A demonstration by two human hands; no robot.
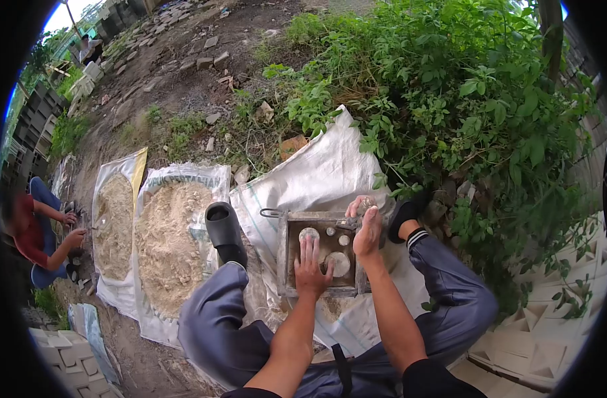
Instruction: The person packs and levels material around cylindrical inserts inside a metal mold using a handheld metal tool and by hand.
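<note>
A shallow square mould box [282,255] with a worn frame lies on the white sack between my legs. Inside it are round pale discs of different sizes: a large disc [338,264], a small disc [344,240] and others. My left hand [310,268] reaches into the box, fingers stretched out, with the fingertips on a round pale piece [309,234] near the far side. Over the box's right edge, my right hand [366,232] is raised with its fingers curled. A dusty, greyish lump seems to be in it, too small to name. A wire loop [270,213] sticks out at the far left corner.
Sacks with heaps of pale sandy powder [174,229] lie to the left. Another person [31,232] sits at the far left, hands low in front. Green bushes [463,99] crowd the right. Patterned blocks [529,331] stand at lower right; rubble [210,60] litters the ground ahead.
</note>
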